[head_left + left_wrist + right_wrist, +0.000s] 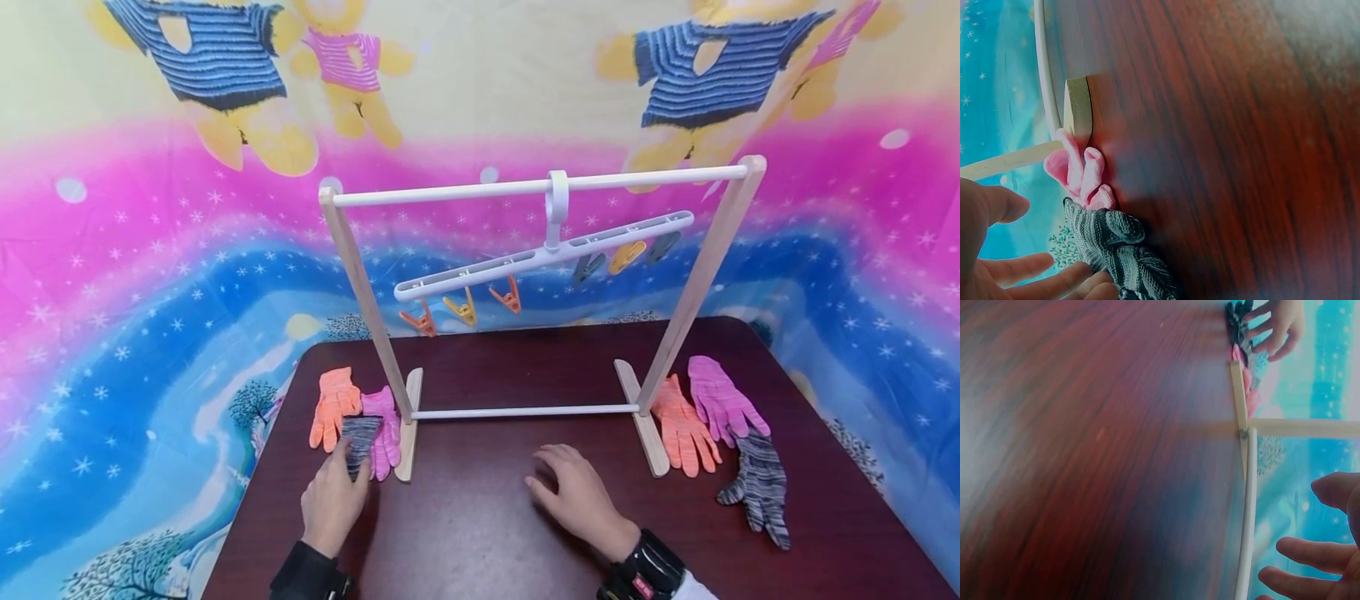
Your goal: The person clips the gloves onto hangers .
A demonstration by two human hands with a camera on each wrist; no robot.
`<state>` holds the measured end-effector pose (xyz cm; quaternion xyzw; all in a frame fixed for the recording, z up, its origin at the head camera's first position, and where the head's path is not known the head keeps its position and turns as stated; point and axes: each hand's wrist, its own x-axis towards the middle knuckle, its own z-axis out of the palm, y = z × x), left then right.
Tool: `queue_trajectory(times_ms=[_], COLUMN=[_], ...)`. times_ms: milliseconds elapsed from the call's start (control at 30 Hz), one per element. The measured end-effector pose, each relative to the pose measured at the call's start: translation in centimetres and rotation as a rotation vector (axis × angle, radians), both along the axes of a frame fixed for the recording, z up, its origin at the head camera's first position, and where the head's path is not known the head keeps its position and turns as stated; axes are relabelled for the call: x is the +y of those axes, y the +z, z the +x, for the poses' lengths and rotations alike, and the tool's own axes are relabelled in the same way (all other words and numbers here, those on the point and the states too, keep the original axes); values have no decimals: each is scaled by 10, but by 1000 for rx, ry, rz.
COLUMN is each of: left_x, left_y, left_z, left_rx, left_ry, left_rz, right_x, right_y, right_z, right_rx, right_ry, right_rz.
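My left hand point(335, 497) is at the left pile, its thumb and fingers spread apart at a black-and-grey striped glove point(362, 440). In the left wrist view its fingertips overlap the striped glove point(1119, 250); whether they touch it I cannot tell. Under and beside that glove lies a pink glove point(387, 437), with an orange glove point(335, 406) to the left. My right hand point(576, 492) holds nothing and hovers low over the table in front of the rack, fingers loosely extended. A white hanger point(540, 257) with orange, yellow and grey clothespins hangs from the rack's top bar point(450, 193).
The wooden rack's left foot point(409, 433) stands beside the left gloves. By its right foot point(645, 429) lie an orange glove point(684, 429), a pink glove point(720, 396) and another striped glove point(761, 483). A patterned cloth point(187, 350) backs the dark table point(480, 517).
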<state>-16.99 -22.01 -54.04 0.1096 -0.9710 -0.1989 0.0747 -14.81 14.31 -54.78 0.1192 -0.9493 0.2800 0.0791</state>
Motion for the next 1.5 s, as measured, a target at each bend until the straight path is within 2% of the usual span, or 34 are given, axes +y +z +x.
queue_trajectory(times_ms=[233, 467, 767, 967, 1100, 1367, 1500], left_x=[-2, -2, -3, -5, -8, -13, -16], left_y=[-3, -6, -8, -11, -11, -10, -10], left_z=[-3, -3, -3, -6, -7, -10, -11], left_rx=[-46, -80, -16, -17, -24, 8, -4], left_ry=[-9, -23, -77, -70, -65, -88, -78], left_rz=[9, -26, -71, -94, -83, -67, -53], right_x=[-18, -27, -30, -31, -31, -29, -29], right_y=[4, 8, 10, 10, 11, 12, 14], right_z=[0, 2, 2, 2, 2, 1, 1], right_rx=[10, 14, 46, 23, 19, 5, 2], right_ry=[55, 84, 114, 117, 122, 132, 130], right_rz=[4, 23, 55, 44, 41, 46, 42])
